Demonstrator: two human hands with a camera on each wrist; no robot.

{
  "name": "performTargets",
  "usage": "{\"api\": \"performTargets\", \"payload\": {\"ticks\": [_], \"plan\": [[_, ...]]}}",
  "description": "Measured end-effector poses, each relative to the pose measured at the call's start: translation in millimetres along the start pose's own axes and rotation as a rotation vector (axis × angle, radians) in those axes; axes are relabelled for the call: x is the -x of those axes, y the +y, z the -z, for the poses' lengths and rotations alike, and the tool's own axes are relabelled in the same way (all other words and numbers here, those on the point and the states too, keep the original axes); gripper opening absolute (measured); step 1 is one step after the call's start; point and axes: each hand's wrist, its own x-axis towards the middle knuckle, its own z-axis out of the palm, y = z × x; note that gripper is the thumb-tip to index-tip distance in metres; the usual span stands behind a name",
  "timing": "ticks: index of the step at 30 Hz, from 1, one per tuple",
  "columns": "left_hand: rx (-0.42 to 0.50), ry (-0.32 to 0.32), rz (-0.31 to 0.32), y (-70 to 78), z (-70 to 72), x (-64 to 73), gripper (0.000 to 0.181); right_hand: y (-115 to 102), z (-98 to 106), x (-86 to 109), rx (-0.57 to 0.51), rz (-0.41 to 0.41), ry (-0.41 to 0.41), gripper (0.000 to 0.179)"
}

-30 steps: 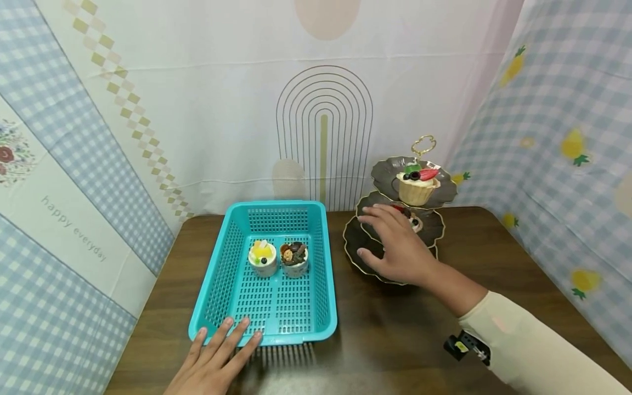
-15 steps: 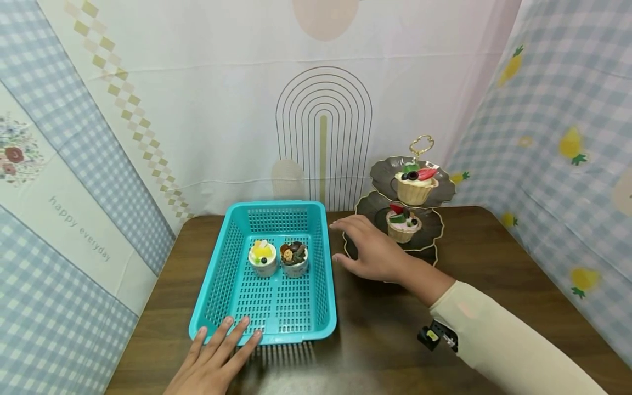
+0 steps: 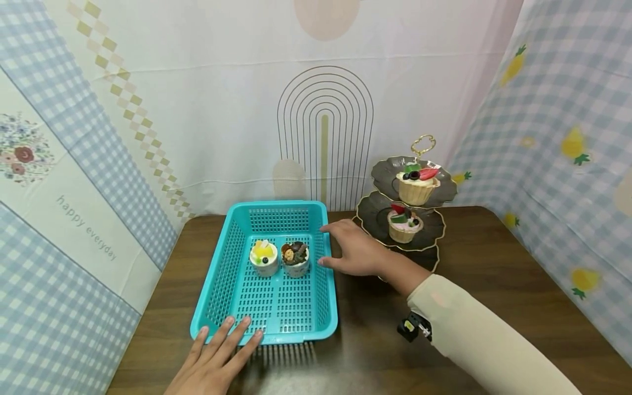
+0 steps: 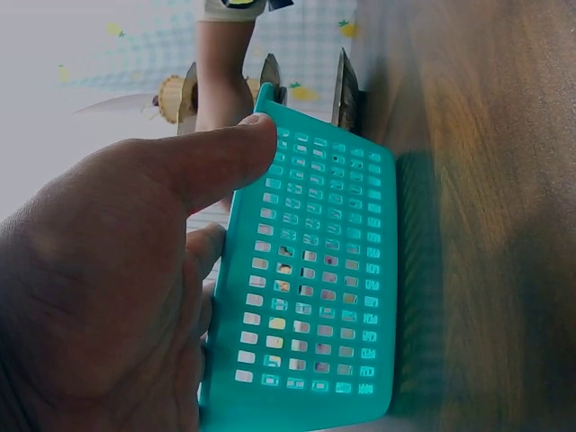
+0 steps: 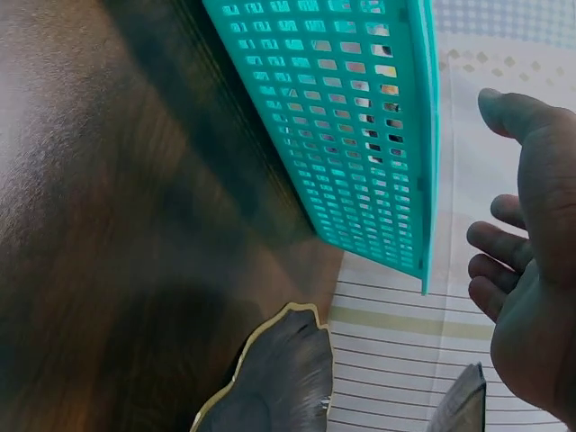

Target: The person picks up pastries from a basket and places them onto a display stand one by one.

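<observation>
A turquoise plastic basket stands on the table with two cupcakes inside. The left cupcake has yellow fruit on top; the right cupcake is topped with chocolate pieces and a nut. My left hand rests its spread, straight fingers at the basket's near rim, and the left wrist view shows its thumb along that rim. My right hand holds nothing; its fingertips reach over the basket's right rim, thumb apart from fingers. In the right wrist view this hand is above the rim.
Right of the basket stands a three-tier stand of dark scalloped plates with gold edges. Its top plate holds a fruit tart, the middle one a smaller tart. Patterned cloth hangs behind the table and at both sides.
My right hand has moved left from in front of the tiered stand to the basket's right rim, uncovering the middle tart. The left hand and the cupcakes have stayed in place.
</observation>
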Motion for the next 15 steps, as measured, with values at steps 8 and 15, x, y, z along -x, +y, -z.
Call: {"api": "performTargets", "payload": {"ticks": [8, 15], "plan": [[0.004, -0.015, 0.007, -0.3, 1.8, -0.9, 0.098, -5, -11, -18.8, 0.082, -0.025, -0.051, 0.074], [-0.014, -0.010, 0.007, 0.1, 0.9, 0.0, 0.098, -12, -21, -33.8, 0.110, -0.028, -0.099, 0.072]]}}
